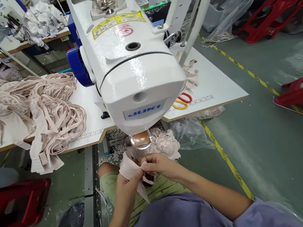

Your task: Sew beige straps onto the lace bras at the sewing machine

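Note:
Below the needle end of a white JUKI sewing machine (143, 80), both hands hold a pale pink lace bra (165, 143) over the lap. My left hand (130, 185) pinches its smooth band between thumb and fingers. Close beside it, my right hand (160, 165) grips the same fabric, the fingertips of both hands nearly touching. A loop of band stands up over the left fingers, and a loose end hangs below. Lace cups bunch beyond the right hand. Exactly what lies between the fingertips is too small to make out.
A pile of similar bras (58, 119) hangs over the left table edge. Scissors (182, 101) with red and yellow handles lie right of the machine, by a ruler strip on the white tabletop (215, 81). Red stools (14, 208) stand at both sides; fabric scraps litter the floor.

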A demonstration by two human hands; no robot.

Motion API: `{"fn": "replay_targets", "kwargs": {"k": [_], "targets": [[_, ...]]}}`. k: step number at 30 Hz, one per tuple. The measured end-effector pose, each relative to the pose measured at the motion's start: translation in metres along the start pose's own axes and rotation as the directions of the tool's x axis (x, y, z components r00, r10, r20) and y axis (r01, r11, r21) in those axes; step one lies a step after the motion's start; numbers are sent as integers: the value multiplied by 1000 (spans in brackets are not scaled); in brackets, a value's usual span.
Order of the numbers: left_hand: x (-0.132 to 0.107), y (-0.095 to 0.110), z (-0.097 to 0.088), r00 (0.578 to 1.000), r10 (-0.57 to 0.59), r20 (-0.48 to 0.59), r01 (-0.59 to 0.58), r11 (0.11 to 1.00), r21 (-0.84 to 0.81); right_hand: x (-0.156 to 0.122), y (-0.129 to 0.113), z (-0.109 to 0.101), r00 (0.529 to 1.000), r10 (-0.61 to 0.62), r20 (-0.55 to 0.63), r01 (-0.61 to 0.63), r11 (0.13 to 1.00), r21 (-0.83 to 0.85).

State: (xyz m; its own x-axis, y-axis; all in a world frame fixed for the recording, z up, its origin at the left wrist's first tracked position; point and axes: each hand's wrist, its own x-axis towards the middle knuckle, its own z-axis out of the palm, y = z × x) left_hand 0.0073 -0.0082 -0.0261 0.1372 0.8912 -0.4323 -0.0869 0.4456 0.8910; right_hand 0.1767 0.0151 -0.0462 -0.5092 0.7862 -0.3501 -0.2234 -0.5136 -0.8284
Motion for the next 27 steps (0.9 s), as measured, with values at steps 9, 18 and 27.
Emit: {"fn": "replay_targets", "kwargs": {"k": [9,18,27], "targets": [[8,-15,17,978,-107,-182,31,925,-378,-14,7,9,704,-702,-102,308,432,-847],[1,-13,24,980,32,-196,-59,989,-134,-12,5,7,715,-695,-82,274,386,-881],[-2,-20,19,961,185,-207,-161,979,129,-15,-17,-11,915,-402,-26,231,576,-784]]}}
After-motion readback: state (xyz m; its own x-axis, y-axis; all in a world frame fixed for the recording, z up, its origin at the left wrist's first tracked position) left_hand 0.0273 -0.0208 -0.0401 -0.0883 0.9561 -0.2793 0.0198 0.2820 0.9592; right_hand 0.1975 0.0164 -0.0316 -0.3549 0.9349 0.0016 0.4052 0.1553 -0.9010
